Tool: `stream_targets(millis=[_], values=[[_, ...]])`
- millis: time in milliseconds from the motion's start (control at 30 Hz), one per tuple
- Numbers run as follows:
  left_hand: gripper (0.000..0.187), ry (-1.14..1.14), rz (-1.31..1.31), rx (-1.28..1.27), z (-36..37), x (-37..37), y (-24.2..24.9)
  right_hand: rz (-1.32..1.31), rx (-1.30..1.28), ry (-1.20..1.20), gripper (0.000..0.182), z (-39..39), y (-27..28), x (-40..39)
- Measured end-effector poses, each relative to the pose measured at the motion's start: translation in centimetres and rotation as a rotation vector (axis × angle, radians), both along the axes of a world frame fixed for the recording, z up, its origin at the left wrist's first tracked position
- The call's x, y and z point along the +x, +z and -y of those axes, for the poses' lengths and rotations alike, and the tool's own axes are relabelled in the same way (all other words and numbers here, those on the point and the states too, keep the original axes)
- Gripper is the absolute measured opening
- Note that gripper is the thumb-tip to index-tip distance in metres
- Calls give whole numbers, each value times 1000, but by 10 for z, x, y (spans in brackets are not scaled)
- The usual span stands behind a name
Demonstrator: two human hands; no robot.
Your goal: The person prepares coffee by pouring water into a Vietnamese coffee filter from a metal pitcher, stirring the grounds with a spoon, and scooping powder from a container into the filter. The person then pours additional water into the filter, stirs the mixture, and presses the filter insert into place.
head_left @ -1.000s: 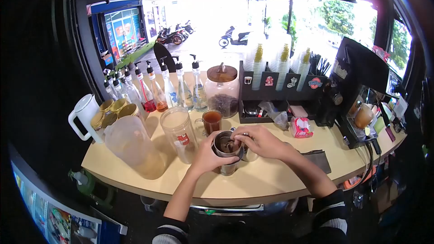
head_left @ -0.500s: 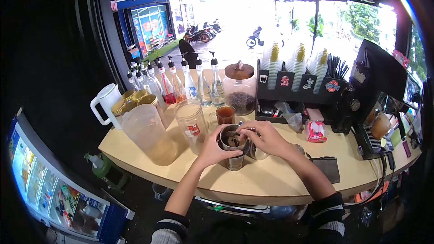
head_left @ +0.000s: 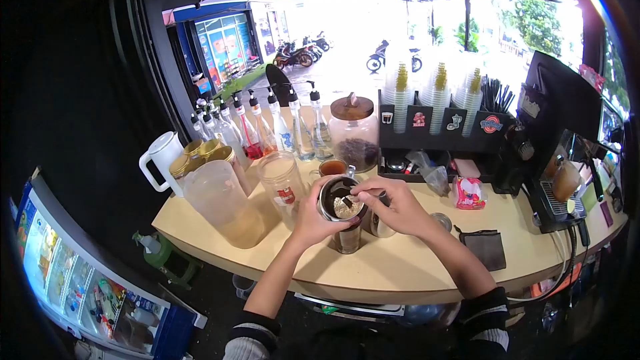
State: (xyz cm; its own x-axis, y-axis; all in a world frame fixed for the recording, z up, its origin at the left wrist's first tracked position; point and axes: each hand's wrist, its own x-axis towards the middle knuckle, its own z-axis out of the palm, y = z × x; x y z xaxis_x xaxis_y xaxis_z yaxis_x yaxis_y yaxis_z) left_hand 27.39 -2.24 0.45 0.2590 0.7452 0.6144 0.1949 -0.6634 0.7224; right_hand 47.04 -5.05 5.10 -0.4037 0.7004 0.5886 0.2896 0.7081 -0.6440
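My left hand (head_left: 312, 217) wraps round a dark-walled metal canister (head_left: 330, 208), tilted so its mouth faces me. Pale beige powder (head_left: 347, 209) shows inside. At the canister's mouth, my right hand (head_left: 393, 208) is closed in a pinch; what the fingers grip is too small to make out. A clear drinking glass (head_left: 347, 240) stands on the counter just below the canister. Partly hidden behind my right hand is another metal container (head_left: 382, 225). Beyond my hands sits a glass mug of brown liquid (head_left: 332, 168), and to the left a clear jar with a red label (head_left: 280, 177).
The wooden counter (head_left: 413, 273) also bears a large translucent pitcher (head_left: 217, 193), a white jug (head_left: 163, 160), several pump bottles (head_left: 283, 130) and a wooden-lidded jar (head_left: 354, 137). Cup racks (head_left: 440, 123), a tissue pack (head_left: 469, 193), a dark pouch (head_left: 483, 248) and an espresso machine (head_left: 560, 193) lie right.
The canister has tipped further toward me, and pale powder now shows at its mouth. My right hand stays pinched beside it. The view has shifted slightly.
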Motion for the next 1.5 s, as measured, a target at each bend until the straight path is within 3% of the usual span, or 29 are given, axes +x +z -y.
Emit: stream_targets(millis=[100, 500, 567, 700, 833, 933, 1500], values=[[81, 5, 52, 58, -3, 2, -3, -42, -117, 116, 18, 2, -2, 2], [76, 26, 28, 251, -10, 1, -3, -106, -167, 23, 19, 1, 8, 6], [74, 15, 45, 197, -10, 0, -5, -133, -196, 137, 17, 2, 2, 5], [78, -22, 96, 159, -15, 1, -13, -148, -60, -8, 15, -2, 2, 2], [84, -50, 169, 177, -15, 6, -15, -122, -49, 15, 16, 5, 3, -7], [84, -41, 170, 150, -17, 5, -20, -76, 123, -105, 17, 11, 0, -11], [83, -74, 206, 177, -20, 6, -22, -86, 191, -84, 12, 24, 5, -21]])
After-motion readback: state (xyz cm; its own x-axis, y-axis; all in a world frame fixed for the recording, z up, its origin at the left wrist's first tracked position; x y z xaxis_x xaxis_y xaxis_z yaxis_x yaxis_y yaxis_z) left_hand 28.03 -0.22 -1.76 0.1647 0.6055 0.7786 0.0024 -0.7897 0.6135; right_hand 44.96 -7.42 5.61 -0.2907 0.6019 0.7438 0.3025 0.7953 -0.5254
